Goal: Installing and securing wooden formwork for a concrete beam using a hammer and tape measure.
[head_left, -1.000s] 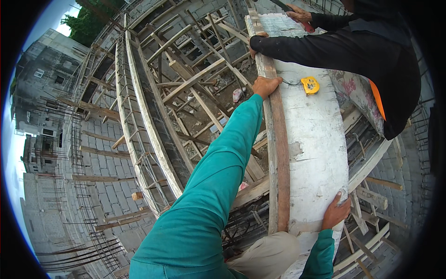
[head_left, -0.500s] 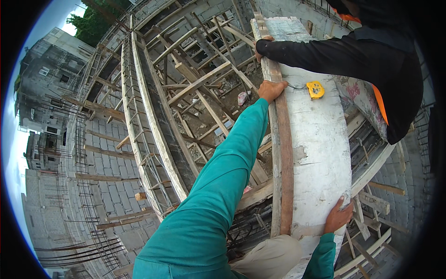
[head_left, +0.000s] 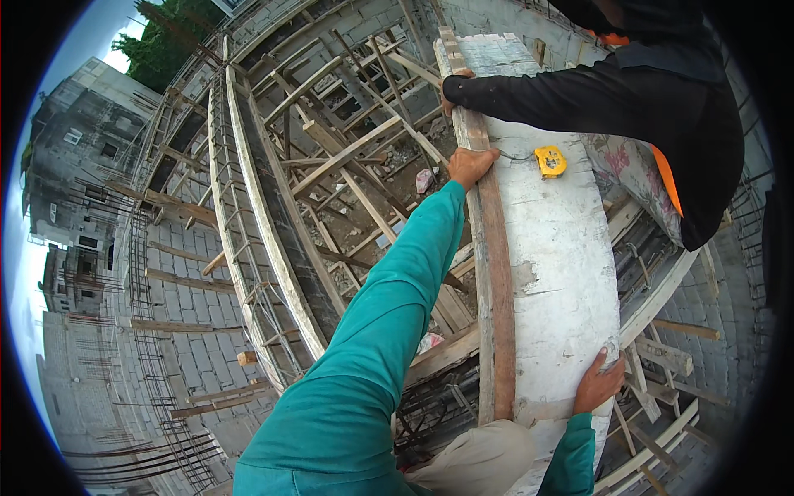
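Teal-sleeved left fist (head_left: pixel 471 168) against batten (head_left: pixel 501 331)

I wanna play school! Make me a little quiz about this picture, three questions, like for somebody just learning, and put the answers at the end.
1. Where is the yellow, rounded tape measure?
A) down on the ground
B) on top of the long, white, flat board
C) hanging on a wall

2. True or false: the person's right hand is touching the long, reddish-brown wooden strip.

3. Which of the person's own two hands is nearer the tape measure?

Key:
1. B.
2. False. It is at the right edge of the white board.
3. The left hand.
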Tool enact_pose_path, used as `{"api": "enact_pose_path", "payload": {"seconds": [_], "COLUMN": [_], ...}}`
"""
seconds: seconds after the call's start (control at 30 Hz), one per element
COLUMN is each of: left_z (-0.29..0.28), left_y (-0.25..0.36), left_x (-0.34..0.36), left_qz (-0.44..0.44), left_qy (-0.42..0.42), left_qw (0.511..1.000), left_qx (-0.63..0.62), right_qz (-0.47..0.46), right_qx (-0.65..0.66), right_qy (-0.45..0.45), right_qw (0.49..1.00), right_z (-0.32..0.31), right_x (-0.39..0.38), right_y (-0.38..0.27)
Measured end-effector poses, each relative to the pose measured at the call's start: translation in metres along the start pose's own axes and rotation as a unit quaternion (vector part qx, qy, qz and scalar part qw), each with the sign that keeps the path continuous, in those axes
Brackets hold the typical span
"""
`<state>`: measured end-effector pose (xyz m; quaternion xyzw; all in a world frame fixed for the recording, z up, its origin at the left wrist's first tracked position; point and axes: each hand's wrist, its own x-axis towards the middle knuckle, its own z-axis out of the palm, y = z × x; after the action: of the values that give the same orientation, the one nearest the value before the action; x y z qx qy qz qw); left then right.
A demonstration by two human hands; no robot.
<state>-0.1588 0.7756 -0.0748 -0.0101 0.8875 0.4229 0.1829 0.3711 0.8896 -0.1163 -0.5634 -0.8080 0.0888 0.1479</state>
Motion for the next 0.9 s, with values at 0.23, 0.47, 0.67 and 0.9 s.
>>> {"api": "enact_pose_path", "payload": {"seconds": [0.23,0.47,0.67,0.9], "left_z": [0.003,0.003,0.002,0.005], "left_y": [-0.001,-0.009,-0.006,-0.006], "left_x": [-0.003,0.007,0.007,0.005], "left_qz": [-0.011,-0.005,0.003,0.01], "left_qy": [0.005,0.017,0.017,0.005], "left_qw": [1.0,1.0,0.999,1.0], "left_qx": [0.002,0.017,0.028,0.015], "right_qz": [0.001,0.016,0.013,0.009], "right_qx": [0.006,0.004,0.009,0.009], "right_qy": [0.0,-0.013,-0.012,-0.008], "right_qw": [1.0,1.0,1.0,1.0], "right_z": [0.002,0.0,-0.002,-0.002], "right_x": [-0.001,-0.003,0.0,-0.001], "right_y": [0.001,-0.004,-0.007,-0.004]}}
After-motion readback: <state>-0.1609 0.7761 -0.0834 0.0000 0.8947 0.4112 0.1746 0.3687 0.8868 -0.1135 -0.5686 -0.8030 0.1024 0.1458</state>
